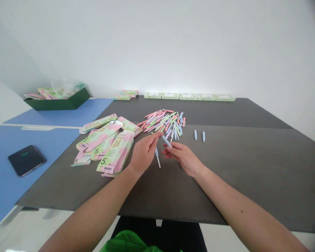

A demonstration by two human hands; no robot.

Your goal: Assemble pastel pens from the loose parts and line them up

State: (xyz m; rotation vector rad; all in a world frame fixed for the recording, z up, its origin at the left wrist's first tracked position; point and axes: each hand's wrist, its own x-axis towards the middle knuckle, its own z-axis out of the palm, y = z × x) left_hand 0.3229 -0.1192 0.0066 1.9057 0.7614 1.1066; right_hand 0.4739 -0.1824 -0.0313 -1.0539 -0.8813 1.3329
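Plainly slim, pale-blue, slanting tube (166, 140); left fingers (154, 138), right fingers (175, 150) pinching opposite ends.

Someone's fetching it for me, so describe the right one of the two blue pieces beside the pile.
On the dark table, find the colourful pile near the middle. To its right, apart from it, lie a left blue piece and a right blue piece, side by side. Pick the latter, farther from the pile, with the left one in between.
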